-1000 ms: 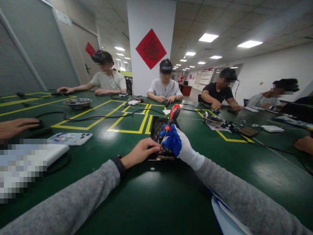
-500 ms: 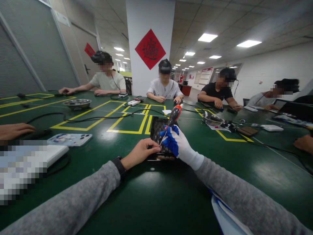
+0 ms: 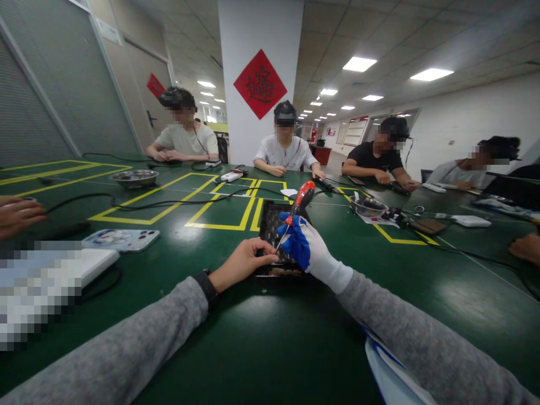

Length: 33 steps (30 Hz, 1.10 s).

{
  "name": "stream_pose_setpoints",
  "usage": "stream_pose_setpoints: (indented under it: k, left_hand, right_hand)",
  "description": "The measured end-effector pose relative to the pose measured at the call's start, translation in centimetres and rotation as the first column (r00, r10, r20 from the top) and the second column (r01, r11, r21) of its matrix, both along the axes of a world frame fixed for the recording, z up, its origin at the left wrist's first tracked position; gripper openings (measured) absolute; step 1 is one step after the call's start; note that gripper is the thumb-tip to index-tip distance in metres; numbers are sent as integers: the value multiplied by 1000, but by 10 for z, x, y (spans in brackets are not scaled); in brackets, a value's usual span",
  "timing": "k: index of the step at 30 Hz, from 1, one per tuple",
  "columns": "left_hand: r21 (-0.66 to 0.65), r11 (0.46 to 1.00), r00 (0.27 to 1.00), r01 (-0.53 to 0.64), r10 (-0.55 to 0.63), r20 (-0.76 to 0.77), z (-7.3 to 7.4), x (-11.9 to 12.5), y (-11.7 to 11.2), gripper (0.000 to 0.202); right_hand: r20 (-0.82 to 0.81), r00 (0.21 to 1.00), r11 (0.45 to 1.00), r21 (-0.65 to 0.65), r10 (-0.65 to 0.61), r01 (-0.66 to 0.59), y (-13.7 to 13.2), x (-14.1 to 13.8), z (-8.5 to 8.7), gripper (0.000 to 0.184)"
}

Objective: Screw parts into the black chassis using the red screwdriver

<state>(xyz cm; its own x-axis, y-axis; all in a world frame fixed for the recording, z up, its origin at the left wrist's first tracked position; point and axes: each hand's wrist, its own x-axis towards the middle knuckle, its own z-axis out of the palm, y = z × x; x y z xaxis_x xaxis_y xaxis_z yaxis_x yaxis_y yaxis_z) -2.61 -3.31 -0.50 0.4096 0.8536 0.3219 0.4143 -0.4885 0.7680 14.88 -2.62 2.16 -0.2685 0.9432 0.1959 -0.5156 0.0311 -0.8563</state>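
Fingers of the gloved right hand [image 3: 311,245] were wrapped round the screwdriver [image 3: 302,198], held aslant over the black tray [image 3: 265,220]! At the tray's near left, the left hand [image 3: 243,261] was seen pinching, on what couldn't be told; farther left, a phone [image 3: 121,240] was laid.

The right hand [image 3: 310,247] wears a white fabric glove [image 3: 327,259], blue over the fingers. Above those fingers rises a red-and-dark-grey, bulbous-handled screwdriver [image 3: 301,201]; beneath them is a black, rectangular case [image 3: 267,222]. Beyond the fingertips, straight yellow tape lines [image 3: 215,227] pattern the glossy green tabletop [image 3: 261,349].
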Motion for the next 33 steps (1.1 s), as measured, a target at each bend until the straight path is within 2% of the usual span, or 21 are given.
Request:
stream_pose_setpoints:
  k: [2,8,16,21,27,33]
  left_hand:
    - [4,1000,1000,17,-17,4,1,0,0,25]
    - [84,990,993,111,-108,-39,3,-1,0,28]
    - [-4,1000,1000,16,-16,25,3,2,-2,26]
    - [3,999,999,34,-34,14,4,1,-2,24]
    - [77,995,997,69,-66,-38,3,0,0,23]
    - [24,998,999,53,-53,7,4,2,-2,25]
  right_hand:
    - [16,1000,1000,-1,-18,19,-2,-1,1,30]
    - [75,997,999,-47,30,-26,-2,-1,5,31]
    - [89,996,1000,14,-10,8,-4,-2,3,33]
    - [91,996,1000,29,2,-5,-1,-2,0,35]
    - [54,997,998,-7,61,-61,4,1,-3,35]
    - [58,998,1000,21,18,-19,-1,0,0,33]
